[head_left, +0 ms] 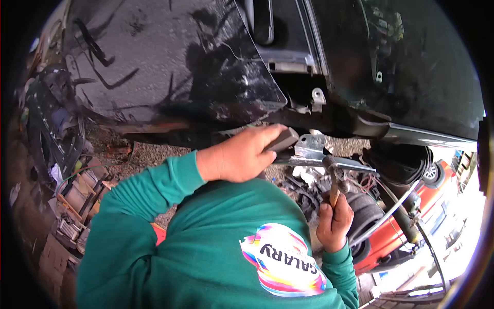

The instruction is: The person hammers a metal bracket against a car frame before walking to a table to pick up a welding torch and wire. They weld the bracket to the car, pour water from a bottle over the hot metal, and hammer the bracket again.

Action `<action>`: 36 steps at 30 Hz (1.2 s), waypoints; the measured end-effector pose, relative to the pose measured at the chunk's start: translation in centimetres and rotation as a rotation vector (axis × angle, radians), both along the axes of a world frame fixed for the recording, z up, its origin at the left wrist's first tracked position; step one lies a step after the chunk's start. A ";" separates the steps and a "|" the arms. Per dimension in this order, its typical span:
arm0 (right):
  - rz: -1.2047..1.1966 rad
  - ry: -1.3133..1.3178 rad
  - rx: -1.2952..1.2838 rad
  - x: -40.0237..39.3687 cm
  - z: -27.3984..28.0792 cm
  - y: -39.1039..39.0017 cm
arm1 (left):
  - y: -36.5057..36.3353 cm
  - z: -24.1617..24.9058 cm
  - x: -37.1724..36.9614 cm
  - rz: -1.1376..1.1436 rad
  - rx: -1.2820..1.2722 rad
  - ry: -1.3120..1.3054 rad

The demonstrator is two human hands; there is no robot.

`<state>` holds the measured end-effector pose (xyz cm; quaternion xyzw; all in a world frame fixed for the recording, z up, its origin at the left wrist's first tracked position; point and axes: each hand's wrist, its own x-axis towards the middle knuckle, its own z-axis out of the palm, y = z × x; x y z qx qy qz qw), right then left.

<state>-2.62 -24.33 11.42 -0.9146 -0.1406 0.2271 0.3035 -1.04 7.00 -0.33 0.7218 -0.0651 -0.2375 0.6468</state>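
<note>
My left hand (242,154) is closed around a dark rectangular block (282,140), beside the lower edge of a dark car panel (206,110). Close to the block lies a shiny metal strip (309,160) with a bracket (310,144) standing up from it. My right hand (335,222) grips the wooden handle of a hammer (333,172), its head at the strip's near side. Whether the hammer head touches the strip I cannot tell. Both forearms are in green sleeves.
Above are the dark car door (411,77) and an open gap with a metal tab (318,96). Black tyres (363,211) and an orange vehicle (435,190) are at the right. Scrap and boxes (77,198) crowd the left over gravel ground.
</note>
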 end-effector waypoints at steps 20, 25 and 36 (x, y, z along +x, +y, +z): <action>-0.108 -0.240 0.145 -4.2 0.1 -0.5 | 11.8 7.9 25.6 0.788 1.052 -0.422; -0.150 -0.210 0.151 -4.5 -0.5 -1.5 | 14.0 5.0 29.2 0.752 1.073 -0.441; -0.173 -0.145 0.109 1.5 2.4 -0.2 | 14.2 4.1 24.0 0.720 0.826 -0.774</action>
